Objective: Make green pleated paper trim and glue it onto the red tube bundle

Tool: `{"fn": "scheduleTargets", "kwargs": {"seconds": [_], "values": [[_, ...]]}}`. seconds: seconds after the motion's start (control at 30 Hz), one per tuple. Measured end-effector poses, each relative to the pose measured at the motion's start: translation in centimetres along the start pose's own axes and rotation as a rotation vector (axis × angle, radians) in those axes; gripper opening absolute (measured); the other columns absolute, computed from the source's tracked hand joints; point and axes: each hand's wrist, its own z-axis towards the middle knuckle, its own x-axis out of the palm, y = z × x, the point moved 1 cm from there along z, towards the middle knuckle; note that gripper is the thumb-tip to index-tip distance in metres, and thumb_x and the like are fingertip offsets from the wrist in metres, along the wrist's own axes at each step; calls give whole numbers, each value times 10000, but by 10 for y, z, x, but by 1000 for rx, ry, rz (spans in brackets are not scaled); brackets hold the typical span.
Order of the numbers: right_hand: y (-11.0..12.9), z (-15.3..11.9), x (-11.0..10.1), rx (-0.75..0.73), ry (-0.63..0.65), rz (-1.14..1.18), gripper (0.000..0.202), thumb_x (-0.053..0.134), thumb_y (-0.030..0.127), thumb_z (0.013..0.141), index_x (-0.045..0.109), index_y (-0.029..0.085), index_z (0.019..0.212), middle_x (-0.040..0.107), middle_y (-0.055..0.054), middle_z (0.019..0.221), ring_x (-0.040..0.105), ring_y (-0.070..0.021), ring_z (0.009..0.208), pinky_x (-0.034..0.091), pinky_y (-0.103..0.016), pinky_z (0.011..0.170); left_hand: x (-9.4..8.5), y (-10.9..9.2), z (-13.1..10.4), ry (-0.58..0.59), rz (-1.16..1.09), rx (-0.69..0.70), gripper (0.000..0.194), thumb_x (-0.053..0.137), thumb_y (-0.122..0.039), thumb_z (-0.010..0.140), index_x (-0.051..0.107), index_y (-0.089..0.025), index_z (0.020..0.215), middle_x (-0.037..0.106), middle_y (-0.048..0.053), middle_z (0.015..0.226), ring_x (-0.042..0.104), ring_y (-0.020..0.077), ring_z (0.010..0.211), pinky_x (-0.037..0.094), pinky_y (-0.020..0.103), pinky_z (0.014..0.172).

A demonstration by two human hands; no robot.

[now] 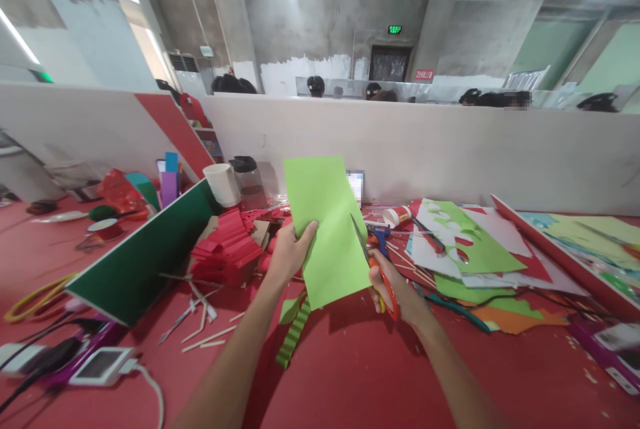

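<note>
A sheet of light green paper [327, 229] stands tilted up in front of me. My left hand [293, 249] grips it by the left edge, thumb on the near face. In my right hand [385, 285] is a pair of scissors [389, 292] with red-orange and yellow handles. The blades lie along the sheet's right side, pointing up; whether they are cutting into it I cannot tell. Below the sheet, on the red table [345, 362], lies a pleated green paper strip [294, 339].
Folded red paper [227, 249] and a dark green board [150, 255] are at left, with a white cup [221, 184] and a jar [249, 182] behind. Thin sticks [210, 339] lie nearby. Cut green paper [480, 239] is piled at right. A white partition [425, 149] stands behind.
</note>
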Motion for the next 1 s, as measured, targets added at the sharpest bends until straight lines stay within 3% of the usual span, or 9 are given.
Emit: {"fn": "scheduleTargets", "kwargs": {"seconds": [0.3,0.8,1.0], "values": [[9,2,4,-10,-6,43,499,437,684,834,415,229,1037,351,122,532,346,-50,305,375,-163,303,1,5,0,-34,21,18,238,569,-324,849,695,-137,925,737,53,923,662,155,767,507,207,654],[3,4,1,7,9,82,424,541,619,815,437,219,909,354,130,466,358,-51,274,329,-137,275,-2,1,1,-39,32,16,251,570,-315,853,693,-139,982,736,55,982,678,166,828,510,206,683],[2,5,1,18,-10,66,511,467,657,841,457,214,1095,349,125,478,358,-61,274,342,-150,262,-3,-1,0,-27,29,-8,256,562,-317,859,692,-125,967,741,62,970,685,169,815,517,212,679]]}}
